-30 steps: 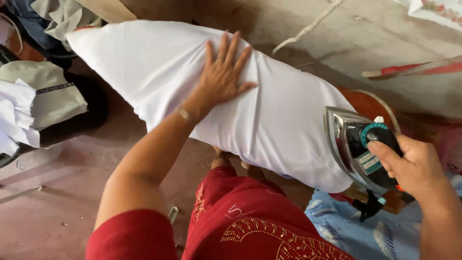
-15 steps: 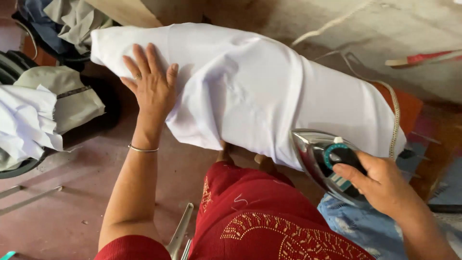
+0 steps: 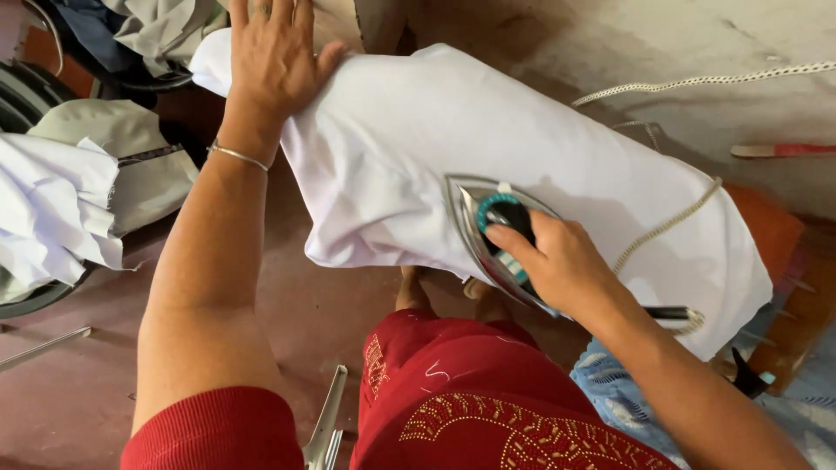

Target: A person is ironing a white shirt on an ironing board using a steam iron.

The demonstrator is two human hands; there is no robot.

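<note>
White cloth [image 3: 418, 148]: spread over the ironing board; judged light and soft, easily wrinkled, best held flat near an edge.
Electric iron [image 3: 488, 228]: set on the cloth's near side; judged heavy and hot, to be taken only by its handle.
Right hand [image 3: 562, 265]: closed around the iron's handle.
Left hand [image 3: 272, 54]: laid open and flat on the cloth's far end.
Braided cord [image 3: 666, 228]: laid across the cloth, behind the iron.

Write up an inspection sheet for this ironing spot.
Surface: board hidden under the white cloth.
Job's things: iron resting on the cloth.
Clutter: pile of clothes at left.
Hands: left hand flat on the cloth's far end; right hand grips the iron's handle.
Cables: braided cord trails across the cloth.
Surroundings: reddish floor, pale wall.
</note>
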